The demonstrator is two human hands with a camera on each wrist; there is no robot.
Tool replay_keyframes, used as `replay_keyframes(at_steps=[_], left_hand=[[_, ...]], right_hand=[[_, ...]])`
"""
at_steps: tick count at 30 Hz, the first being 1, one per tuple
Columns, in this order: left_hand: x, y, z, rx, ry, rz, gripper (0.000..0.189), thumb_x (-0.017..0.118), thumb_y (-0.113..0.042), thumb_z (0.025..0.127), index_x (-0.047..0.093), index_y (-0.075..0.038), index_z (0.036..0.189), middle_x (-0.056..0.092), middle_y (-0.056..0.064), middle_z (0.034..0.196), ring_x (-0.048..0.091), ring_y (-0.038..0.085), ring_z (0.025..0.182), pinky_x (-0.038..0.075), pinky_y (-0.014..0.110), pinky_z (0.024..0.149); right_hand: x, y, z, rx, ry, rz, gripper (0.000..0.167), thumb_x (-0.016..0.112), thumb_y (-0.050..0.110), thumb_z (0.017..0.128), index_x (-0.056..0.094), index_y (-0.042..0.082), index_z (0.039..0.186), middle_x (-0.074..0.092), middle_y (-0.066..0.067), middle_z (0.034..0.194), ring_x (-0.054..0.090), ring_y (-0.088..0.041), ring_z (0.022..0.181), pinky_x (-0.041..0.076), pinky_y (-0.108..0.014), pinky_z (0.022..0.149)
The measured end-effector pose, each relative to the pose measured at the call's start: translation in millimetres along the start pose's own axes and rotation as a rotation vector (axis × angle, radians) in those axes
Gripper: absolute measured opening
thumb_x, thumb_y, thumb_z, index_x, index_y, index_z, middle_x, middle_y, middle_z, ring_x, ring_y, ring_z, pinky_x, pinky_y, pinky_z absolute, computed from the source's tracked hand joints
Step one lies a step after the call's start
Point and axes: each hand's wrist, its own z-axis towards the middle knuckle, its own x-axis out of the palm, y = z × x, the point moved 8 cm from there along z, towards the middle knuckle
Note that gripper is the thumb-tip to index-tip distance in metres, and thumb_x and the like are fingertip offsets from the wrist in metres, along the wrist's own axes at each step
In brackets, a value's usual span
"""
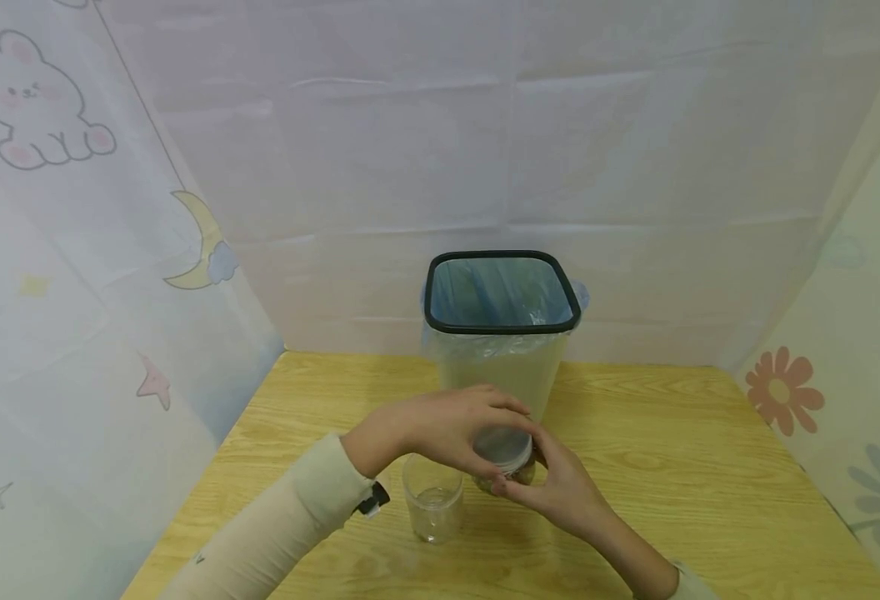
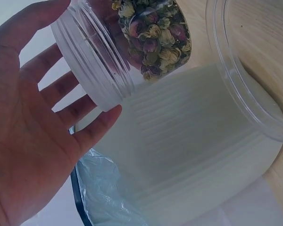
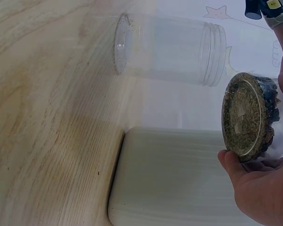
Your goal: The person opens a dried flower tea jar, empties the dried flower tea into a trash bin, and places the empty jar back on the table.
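Observation:
A clear jar (image 2: pixel 155 40) of dried rosebuds and other dried flowers is held up in front of the bin, tipped in the head view with its lid (image 1: pixel 502 446) uppermost. My left hand (image 1: pixel 451 425) reaches over from the left, its thumb and fingers spread around the translucent screw lid. From the right, my right hand (image 1: pixel 571 492) grips the jar's body; the right wrist view shows its fingers near the base, where fine crumbs cover the bottom. Just left of the hands stands a second clear jar (image 1: pixel 434 504), lidless, with a threaded neck.
Behind the hands stands a pale waste bin (image 1: pixel 503 367) with a black rim frame (image 1: pixel 502 328) and a bluish plastic liner (image 1: pixel 500 292). Everything stands on a wood-grain table (image 1: pixel 657 467). Printed cloth walls (image 1: pixel 485 150) enclose the back and both sides.

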Motion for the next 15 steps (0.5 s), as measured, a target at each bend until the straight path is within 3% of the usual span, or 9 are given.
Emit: replay_keyframes(at_steps=[9, 15], left_hand=[[1.8, 4.4, 2.5, -0.101, -0.067, 0.062, 0.063, 0.07, -0.057, 0.091, 0.056, -0.028, 0.145, 0.056, -0.003, 0.138, 0.053, 0.014, 0.124, 0.051, 0.027, 0.093], [5.3, 10.3, 4.1, -0.199, -0.072, 0.087, 0.07, 0.061, -0.071, 0.089, 0.053, -0.03, 0.145, 0.056, -0.004, 0.134, 0.055, 0.013, 0.117, 0.054, 0.027, 0.085]], right_hand=[[0, 0, 0.2, -0.045, 0.0, 0.012, 0.085, 0.084, 0.038, 0.084, 0.037, 0.025, 0.154, 0.057, 0.002, 0.14, 0.061, -0.02, 0.121, 0.053, -0.037, 0.099], [1, 0, 1.2, -0.053, 0.001, 0.023, 0.083, 0.085, 0.038, 0.084, 0.04, 0.026, 0.153, 0.058, 0.003, 0.137, 0.061, -0.019, 0.119, 0.053, -0.041, 0.099]])
